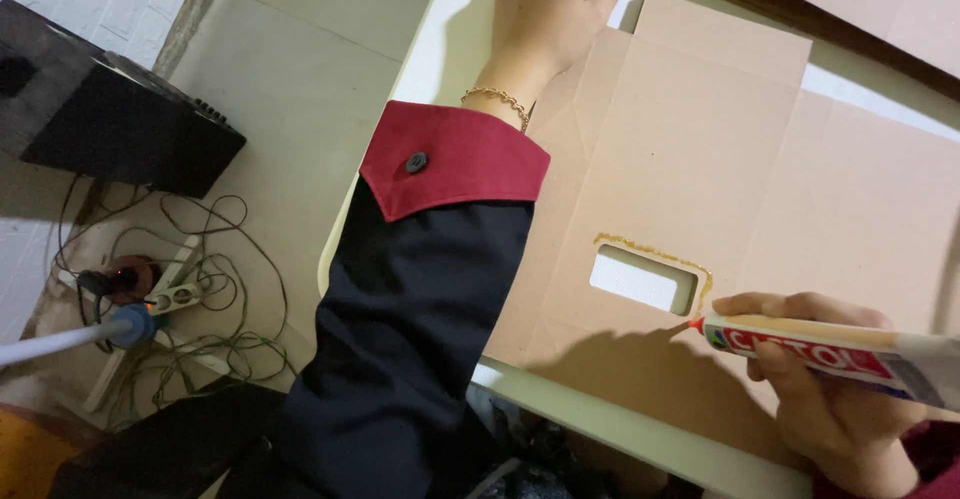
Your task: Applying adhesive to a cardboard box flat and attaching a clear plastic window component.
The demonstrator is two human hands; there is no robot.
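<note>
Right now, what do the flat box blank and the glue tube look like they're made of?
Flat box blank: seemingly brown cardboard, matte, with pressed fold creases and a cut window. Glue tube in the right hand: probably soft metal or plastic; its printed skin has a slight sheen.

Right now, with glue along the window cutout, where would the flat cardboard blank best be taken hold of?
Probably by the far left edge of the cardboard blank, where the left hand already presses it. It lies flat on the white table, so come from the table's edge. The glue bead and glue tube sit nearer.
</note>
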